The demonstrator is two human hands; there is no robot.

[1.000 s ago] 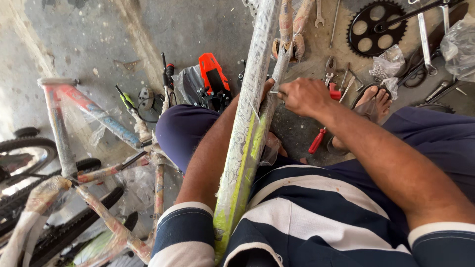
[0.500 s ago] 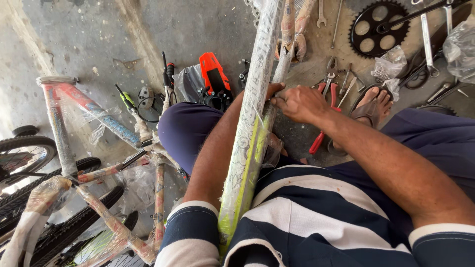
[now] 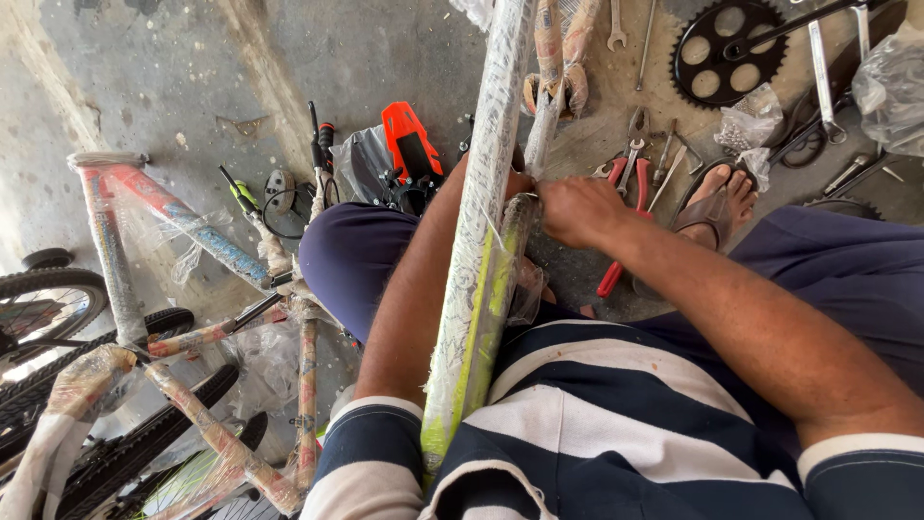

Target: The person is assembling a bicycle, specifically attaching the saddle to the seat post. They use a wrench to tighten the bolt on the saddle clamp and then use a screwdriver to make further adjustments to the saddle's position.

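A long bicycle frame tube [image 3: 478,241], wrapped in clear plastic over white and yellow-green paint, leans against my chest and runs up between my arms. My right hand [image 3: 577,209] is closed on the wrapping at the joint where a thinner wrapped tube [image 3: 542,130] meets the big one. My left hand [image 3: 518,181] is mostly hidden behind the big tube; only its knuckles show beside the right hand, so I cannot tell its grip. My foot in a sandal [image 3: 717,200] rests on the concrete floor to the right.
Red-handled pliers [image 3: 616,265], spanners [image 3: 823,67], a black chainring with crank [image 3: 727,48] and plastic bags of parts [image 3: 751,120] lie on the floor ahead. An orange and black part [image 3: 409,144] sits at centre. A wrapped bicycle frame [image 3: 173,289] and tyres [image 3: 48,299] stand to the left.
My right hand has slid a little lower and left along the tube joint. The view has shifted slightly; the tube stays against my chest.
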